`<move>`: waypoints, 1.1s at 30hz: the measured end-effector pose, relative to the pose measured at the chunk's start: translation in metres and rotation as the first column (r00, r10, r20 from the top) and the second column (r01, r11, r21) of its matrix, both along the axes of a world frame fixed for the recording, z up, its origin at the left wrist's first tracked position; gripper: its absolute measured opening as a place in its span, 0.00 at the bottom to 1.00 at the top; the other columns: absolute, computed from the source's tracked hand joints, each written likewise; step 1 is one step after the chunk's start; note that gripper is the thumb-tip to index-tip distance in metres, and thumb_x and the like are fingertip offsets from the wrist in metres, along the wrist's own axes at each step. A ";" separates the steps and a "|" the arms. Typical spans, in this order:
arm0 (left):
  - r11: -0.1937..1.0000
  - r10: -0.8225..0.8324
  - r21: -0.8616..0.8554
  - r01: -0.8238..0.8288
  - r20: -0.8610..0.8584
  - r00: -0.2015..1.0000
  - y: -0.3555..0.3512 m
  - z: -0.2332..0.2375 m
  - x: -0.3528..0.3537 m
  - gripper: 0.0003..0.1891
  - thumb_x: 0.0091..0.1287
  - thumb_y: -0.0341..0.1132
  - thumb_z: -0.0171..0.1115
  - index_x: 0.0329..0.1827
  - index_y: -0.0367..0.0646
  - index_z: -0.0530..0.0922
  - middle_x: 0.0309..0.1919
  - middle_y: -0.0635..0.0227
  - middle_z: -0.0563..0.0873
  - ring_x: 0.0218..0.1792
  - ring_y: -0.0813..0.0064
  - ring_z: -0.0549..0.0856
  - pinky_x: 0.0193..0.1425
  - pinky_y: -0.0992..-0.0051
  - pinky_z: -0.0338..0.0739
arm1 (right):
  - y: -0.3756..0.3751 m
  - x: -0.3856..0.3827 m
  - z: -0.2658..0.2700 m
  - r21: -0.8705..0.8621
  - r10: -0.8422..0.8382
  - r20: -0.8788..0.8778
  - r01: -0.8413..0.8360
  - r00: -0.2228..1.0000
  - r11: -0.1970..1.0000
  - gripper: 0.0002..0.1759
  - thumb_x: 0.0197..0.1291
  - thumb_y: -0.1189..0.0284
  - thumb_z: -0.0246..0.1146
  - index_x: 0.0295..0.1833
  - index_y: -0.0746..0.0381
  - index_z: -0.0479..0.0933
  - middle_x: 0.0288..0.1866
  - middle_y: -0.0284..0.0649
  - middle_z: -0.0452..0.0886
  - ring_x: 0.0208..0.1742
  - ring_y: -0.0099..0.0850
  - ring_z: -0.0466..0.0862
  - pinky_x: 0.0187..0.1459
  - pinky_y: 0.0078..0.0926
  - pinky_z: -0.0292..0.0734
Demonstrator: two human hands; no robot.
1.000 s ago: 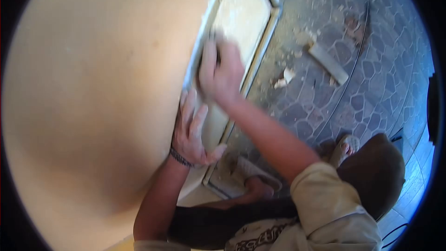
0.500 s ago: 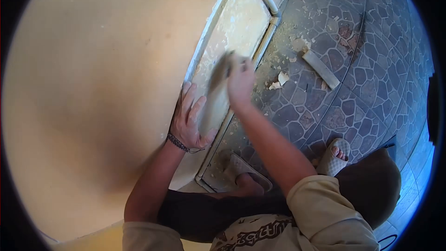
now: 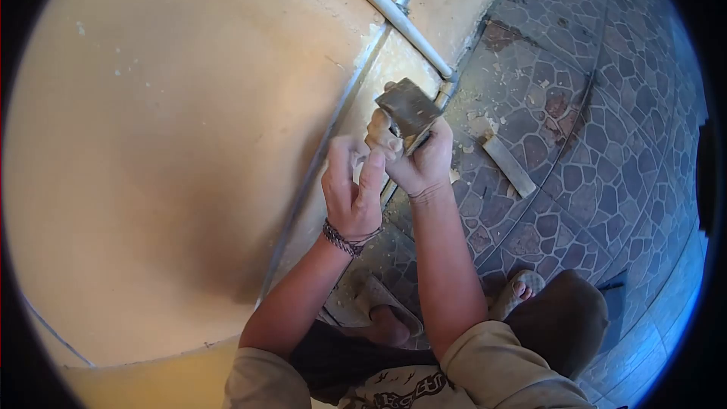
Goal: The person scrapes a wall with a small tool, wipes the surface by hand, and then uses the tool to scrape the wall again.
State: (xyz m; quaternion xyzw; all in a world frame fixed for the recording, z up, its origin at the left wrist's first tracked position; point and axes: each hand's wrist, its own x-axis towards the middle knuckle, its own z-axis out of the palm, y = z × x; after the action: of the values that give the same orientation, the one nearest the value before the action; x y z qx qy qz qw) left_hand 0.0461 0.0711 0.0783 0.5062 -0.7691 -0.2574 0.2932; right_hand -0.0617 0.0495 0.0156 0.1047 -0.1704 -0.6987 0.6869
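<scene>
A dark, flat, roughly square block point(image 3: 410, 108) with worn edges is gripped in my right hand point(image 3: 425, 157), in front of the pale recessed strip at the wall's base. My left hand point(image 3: 354, 188), with a dark braided bracelet on its wrist, is raised close beside it. Its fingers are partly bent and apart, and its fingertips are near the curled fingers of my right hand. Whether the two hands touch is hard to tell. Nothing shows in my left hand.
A yellow-orange wall point(image 3: 182, 129) fills the left side. A light pipe point(image 3: 379, 1) crosses its upper part. On the stone-patterned floor point(image 3: 598, 174) lie a pale flat bar point(image 3: 509, 167) and scattered chips. My sandalled feet are below.
My left hand has come off the wall strip and moved right, towards my right hand. My right hand has stopped its blurred motion over the strip, and the block now shows clearly. The view has shifted.
</scene>
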 end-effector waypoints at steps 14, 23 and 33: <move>0.932 0.265 -0.219 -0.289 -0.132 0.955 -0.037 0.050 -0.001 0.09 0.70 0.34 0.63 0.35 0.35 0.79 0.19 0.64 0.76 0.23 0.82 0.70 0.29 0.77 0.70 | -0.006 0.038 -0.005 0.314 0.336 -0.486 -0.197 0.807 0.929 0.22 0.74 0.54 0.50 0.32 0.59 0.74 0.21 0.35 0.76 0.14 0.25 0.69 0.15 0.23 0.60; 0.938 0.205 -0.283 -0.202 -0.017 0.979 -0.019 0.059 0.007 0.16 0.65 0.36 0.68 0.25 0.35 0.74 0.16 0.57 0.68 0.18 0.72 0.63 0.22 0.73 0.65 | 0.014 -0.001 0.024 0.120 0.233 -0.695 -0.209 0.680 0.970 0.19 0.68 0.56 0.60 0.48 0.62 0.79 0.36 0.34 0.83 0.28 0.21 0.79 0.27 0.19 0.70; 0.993 0.109 0.100 -0.064 -0.546 0.830 -0.008 0.059 0.041 0.17 0.67 0.29 0.65 0.56 0.35 0.75 0.31 0.67 0.85 0.29 0.86 0.81 0.30 0.83 0.74 | 0.054 0.032 0.053 -0.092 -0.077 -0.761 0.010 0.644 0.996 0.30 0.55 0.85 0.69 0.64 0.67 0.68 0.42 0.44 0.86 0.40 0.27 0.86 0.41 0.23 0.81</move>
State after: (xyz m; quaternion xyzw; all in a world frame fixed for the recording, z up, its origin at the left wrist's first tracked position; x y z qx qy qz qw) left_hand 0.0867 0.0636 0.1376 0.4560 -0.6179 -0.4081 0.4936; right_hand -0.0301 0.1038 0.0684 -0.2307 0.1046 -0.6868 0.6813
